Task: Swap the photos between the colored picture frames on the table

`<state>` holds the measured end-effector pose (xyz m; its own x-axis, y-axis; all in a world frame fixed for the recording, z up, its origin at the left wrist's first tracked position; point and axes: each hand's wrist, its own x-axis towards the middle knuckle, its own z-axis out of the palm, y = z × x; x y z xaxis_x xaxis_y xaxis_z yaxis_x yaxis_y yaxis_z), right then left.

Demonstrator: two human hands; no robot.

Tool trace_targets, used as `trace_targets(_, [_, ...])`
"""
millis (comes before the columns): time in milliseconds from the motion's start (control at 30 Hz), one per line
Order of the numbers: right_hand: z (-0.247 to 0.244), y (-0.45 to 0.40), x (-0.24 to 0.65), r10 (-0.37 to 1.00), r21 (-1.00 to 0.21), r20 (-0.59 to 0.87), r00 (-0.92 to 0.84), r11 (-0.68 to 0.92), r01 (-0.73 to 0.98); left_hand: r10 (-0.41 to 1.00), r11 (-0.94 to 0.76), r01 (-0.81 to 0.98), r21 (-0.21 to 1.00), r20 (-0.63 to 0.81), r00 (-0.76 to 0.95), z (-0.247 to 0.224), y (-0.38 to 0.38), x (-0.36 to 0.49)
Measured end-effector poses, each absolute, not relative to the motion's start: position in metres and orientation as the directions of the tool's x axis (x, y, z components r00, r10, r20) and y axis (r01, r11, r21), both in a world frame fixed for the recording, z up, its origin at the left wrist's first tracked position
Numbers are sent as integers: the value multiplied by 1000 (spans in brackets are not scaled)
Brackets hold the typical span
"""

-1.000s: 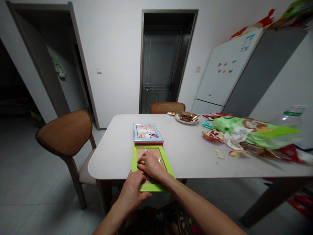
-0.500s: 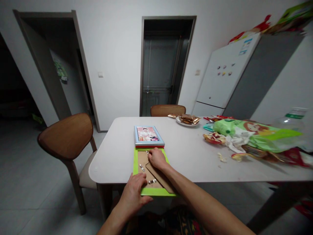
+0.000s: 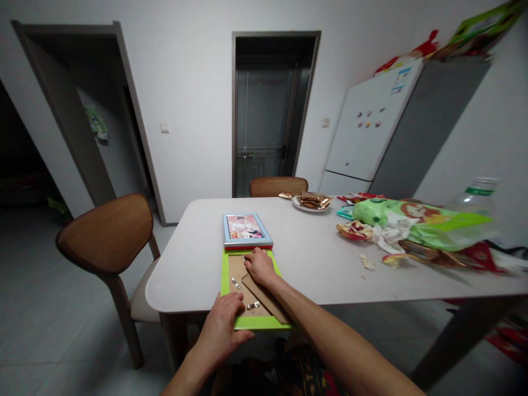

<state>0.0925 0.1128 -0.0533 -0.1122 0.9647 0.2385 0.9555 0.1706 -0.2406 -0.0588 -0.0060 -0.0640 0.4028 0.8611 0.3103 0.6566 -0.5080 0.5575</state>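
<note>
The green frame lies face down at the near edge of the surface, its brown backing board turned up. At the frame's near left corner, the left hand is laid with its grip fairly wide: the rim is touched by the fingers, and the thumb is held well apart from them along the near edge. Towards the frame's far edge, the right hand is placed with bent, bunched fingers by a small metal clip; whether the clip is pinched in that grip cannot be told. A brown flap, set aslant across the frame's right half, is partly covered by the right forearm. Two more metal clips are seen left of the flap and near the frame's near rim. Just beyond the frame, a light blue framed picture is stacked on something red.
</note>
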Motion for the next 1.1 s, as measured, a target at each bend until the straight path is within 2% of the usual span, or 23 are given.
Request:
trace_targets(367, [-44, 105, 91, 952, -301, 264, -157, 236, 924, 853, -521, 645, 559, 331, 403, -64, -4, -59])
trace_targets(567, [-45, 71, 114, 911, -369, 316, -266, 376, 850, 851, -526, 634, 567, 344, 397, -64, 10, -59])
trace_targets(833, [-40, 31, 123, 851, -325, 328, -411, 510, 797, 854, -521, 639, 567, 337, 397, -63, 9, -58])
trace_targets(1000, [-40, 34, 124, 903, -354, 266, -338, 417, 837, 855, -518, 623, 586, 340, 391, -62, 6, -58])
trace_targets(1100, [-38, 37, 126, 922, -412, 228, -313, 383, 827, 877, -477, 569, 670, 325, 353, -60, 5, -58])
